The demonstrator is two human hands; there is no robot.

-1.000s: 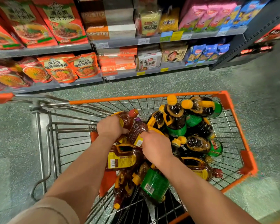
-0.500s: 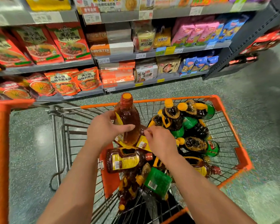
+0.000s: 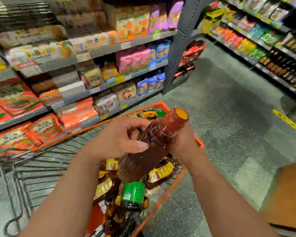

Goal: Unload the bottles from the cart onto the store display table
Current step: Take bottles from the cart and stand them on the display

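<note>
A dark brown bottle (image 3: pixel 149 147) with an orange-red cap is lifted above the orange-rimmed wire cart (image 3: pixel 162 197), tilted with its cap up and to the right. My left hand (image 3: pixel 120 139) grips its neck and shoulder from the left. Behind the bottle, my right hand (image 3: pixel 184 141) holds it from the right, fingers mostly hidden. Several more bottles (image 3: pixel 133 194) with yellow and green labels lie piled in the cart below.
Shelves of packaged food (image 3: pixel 99 71) run along the far side of the cart. A second shelf row (image 3: pixel 263 40) lines the right aisle. A brown wooden surface (image 3: pixel 290 194) shows at the right edge. Speckled green floor (image 3: pixel 229 108) lies between.
The bottle has come up out of the cart, and my right hand has joined my left on it. The view has swung to the right, showing the aisle and the wooden surface.
</note>
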